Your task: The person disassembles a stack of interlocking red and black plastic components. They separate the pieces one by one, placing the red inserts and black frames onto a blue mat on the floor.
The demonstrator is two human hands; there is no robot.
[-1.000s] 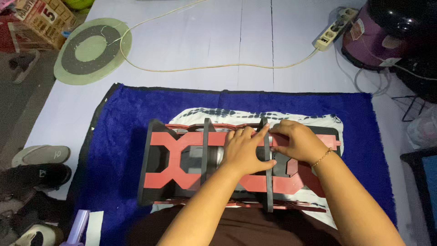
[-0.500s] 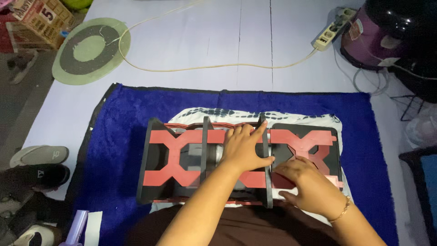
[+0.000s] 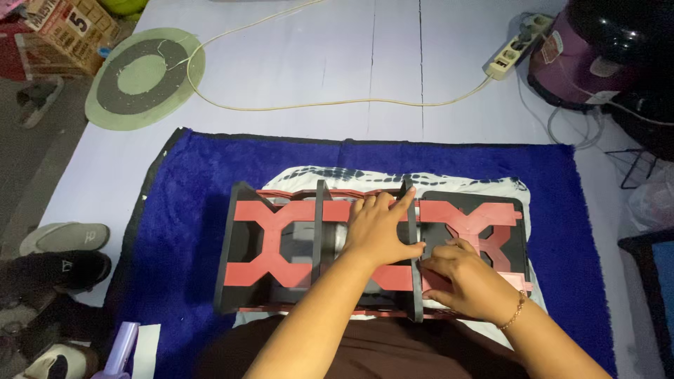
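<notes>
A black and red slotted board rack (image 3: 281,245) lies on a patterned white cloth (image 3: 309,175) over a blue mat (image 3: 189,203). My left hand (image 3: 379,228) rests flat on the rack's middle, fingers spread toward an upright black divider (image 3: 413,245). My right hand (image 3: 467,277) sits just right of that divider, fingers curled on the lower red strip near a flat black panel with a red X shape (image 3: 484,224). Whether the right hand grips the strip or only presses it is unclear.
A round green and grey disc (image 3: 144,77) lies at the far left. A cable (image 3: 316,105) runs to a power strip (image 3: 516,45) beside a purple appliance (image 3: 597,49). Shoes (image 3: 63,253) sit at the left, a cardboard box (image 3: 74,28) at top left.
My right hand moved from the rack's upper right edge down to its lower right part beside the divider. The left hand stayed on the rack's middle.
</notes>
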